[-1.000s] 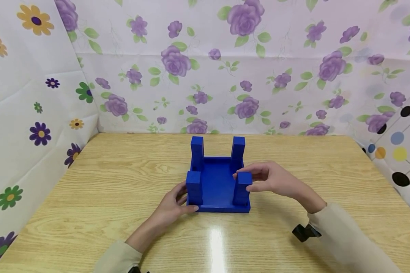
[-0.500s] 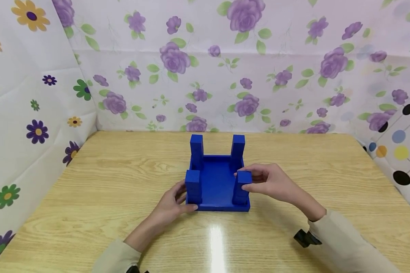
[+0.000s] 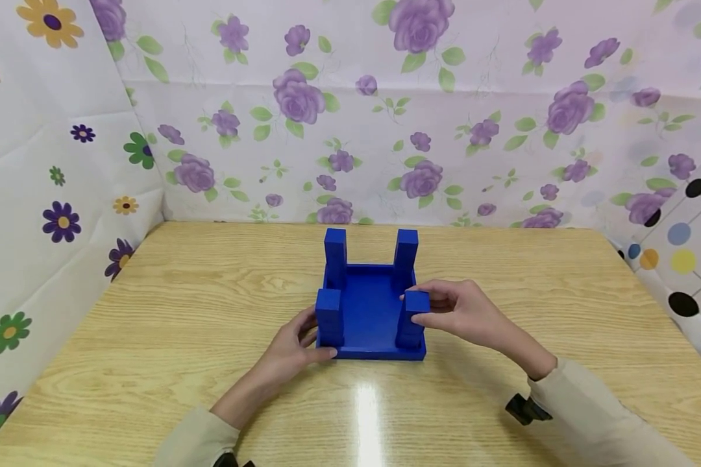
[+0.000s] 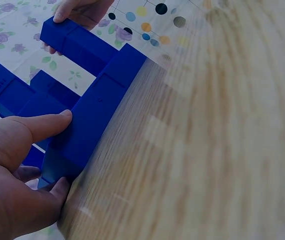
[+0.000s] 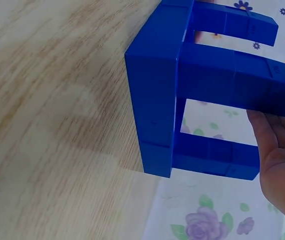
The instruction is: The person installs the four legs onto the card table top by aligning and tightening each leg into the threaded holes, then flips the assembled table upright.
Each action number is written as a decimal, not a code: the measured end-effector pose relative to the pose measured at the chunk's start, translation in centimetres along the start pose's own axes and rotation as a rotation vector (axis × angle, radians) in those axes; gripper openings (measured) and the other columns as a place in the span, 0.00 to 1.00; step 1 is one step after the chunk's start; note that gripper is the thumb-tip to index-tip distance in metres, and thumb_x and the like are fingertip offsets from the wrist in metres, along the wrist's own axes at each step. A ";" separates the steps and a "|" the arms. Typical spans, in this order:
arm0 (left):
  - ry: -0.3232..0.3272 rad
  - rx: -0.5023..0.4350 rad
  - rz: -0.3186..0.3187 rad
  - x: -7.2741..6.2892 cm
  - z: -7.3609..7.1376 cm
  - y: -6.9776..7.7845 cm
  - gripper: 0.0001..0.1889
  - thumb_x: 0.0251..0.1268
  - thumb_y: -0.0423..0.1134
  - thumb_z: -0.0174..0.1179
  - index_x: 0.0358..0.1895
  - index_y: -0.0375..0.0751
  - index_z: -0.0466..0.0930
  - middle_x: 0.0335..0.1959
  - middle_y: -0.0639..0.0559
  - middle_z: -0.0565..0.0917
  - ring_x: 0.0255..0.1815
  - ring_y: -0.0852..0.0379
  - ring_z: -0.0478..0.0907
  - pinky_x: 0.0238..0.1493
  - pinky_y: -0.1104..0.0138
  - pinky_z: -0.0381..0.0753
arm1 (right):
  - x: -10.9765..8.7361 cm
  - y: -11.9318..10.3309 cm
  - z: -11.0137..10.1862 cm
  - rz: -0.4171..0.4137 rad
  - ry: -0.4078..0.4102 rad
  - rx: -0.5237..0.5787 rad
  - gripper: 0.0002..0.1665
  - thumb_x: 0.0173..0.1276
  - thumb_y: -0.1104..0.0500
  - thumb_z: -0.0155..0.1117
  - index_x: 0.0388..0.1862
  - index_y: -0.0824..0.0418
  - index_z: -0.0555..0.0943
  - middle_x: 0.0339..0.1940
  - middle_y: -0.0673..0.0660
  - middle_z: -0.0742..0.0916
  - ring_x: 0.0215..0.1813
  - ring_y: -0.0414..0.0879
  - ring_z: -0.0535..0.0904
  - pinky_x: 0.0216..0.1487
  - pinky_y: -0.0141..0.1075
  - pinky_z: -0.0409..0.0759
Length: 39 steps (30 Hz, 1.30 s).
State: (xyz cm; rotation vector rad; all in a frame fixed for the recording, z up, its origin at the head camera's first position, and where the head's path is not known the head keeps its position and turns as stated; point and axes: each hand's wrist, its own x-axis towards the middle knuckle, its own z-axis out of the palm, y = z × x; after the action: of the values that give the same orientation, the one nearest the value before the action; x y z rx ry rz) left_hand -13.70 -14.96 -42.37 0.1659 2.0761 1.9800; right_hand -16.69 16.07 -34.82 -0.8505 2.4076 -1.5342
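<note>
A blue tray-like base (image 3: 369,311) with a low rim lies on the wooden table, and an upright blue post stands at each corner. My left hand (image 3: 292,350) grips the base's near left corner; in the left wrist view its thumb (image 4: 52,125) lies on the rim and its fingers curl round the corner. With thumb and fingers, my right hand (image 3: 467,311) pinches the near right post (image 3: 411,324) close to its top. The near left post (image 3: 330,318) stands beside my left hand. At the back are the far left post (image 3: 335,256) and the far right post (image 3: 406,253).
The wooden table (image 3: 222,279) reaches back to a flowered cloth (image 3: 233,130). Another flower-patterned cloth (image 3: 29,143) hangs at the left, and a dotted one (image 3: 695,259) at the right. A black strap (image 3: 526,408) sits by the right sleeve.
My right thumb has shifted slightly left across the near right post's front face. My left hand keeps its grip on the corner. The whole view has shifted a little.
</note>
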 end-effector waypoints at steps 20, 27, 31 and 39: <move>-0.126 0.151 0.071 0.9 -0.5 1.2 0.54 0.45 0.20 0.72 0.75 0.30 0.46 0.69 0.31 0.62 0.71 0.36 0.58 0.70 0.50 0.59 | -1.7 3.8 1.3 0.081 0.013 -0.037 0.54 0.57 0.60 0.76 0.74 0.72 0.55 0.72 0.71 0.63 0.71 0.65 0.61 0.66 0.50 0.67; -0.175 0.191 0.159 1.4 -0.9 1.0 0.53 0.39 0.19 0.73 0.73 0.29 0.52 0.69 0.34 0.65 0.71 0.38 0.59 0.71 0.51 0.57 | -1.5 5.8 2.0 0.150 -0.061 -0.012 0.56 0.54 0.57 0.78 0.74 0.71 0.57 0.70 0.69 0.68 0.70 0.64 0.62 0.68 0.52 0.65; -0.203 0.184 0.188 1.7 -0.9 0.7 0.53 0.39 0.18 0.73 0.73 0.27 0.52 0.69 0.33 0.64 0.71 0.38 0.58 0.71 0.52 0.57 | -1.4 6.0 2.8 0.149 -0.068 0.023 0.55 0.52 0.59 0.80 0.72 0.71 0.59 0.68 0.68 0.71 0.69 0.64 0.64 0.68 0.53 0.64; -0.157 0.240 0.127 1.2 -1.0 0.4 0.51 0.44 0.23 0.74 0.73 0.27 0.52 0.70 0.33 0.62 0.72 0.39 0.56 0.71 0.52 0.57 | -1.4 5.2 4.7 0.175 0.009 -0.033 0.52 0.46 0.64 0.81 0.68 0.71 0.64 0.58 0.66 0.78 0.57 0.58 0.77 0.57 0.49 0.77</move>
State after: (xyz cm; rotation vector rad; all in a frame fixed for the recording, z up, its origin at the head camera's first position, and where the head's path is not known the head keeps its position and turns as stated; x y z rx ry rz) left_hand -15.16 -15.54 -42.03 0.4951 2.2414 1.7151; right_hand -15.44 14.77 -41.76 -0.6204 2.4464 -1.4397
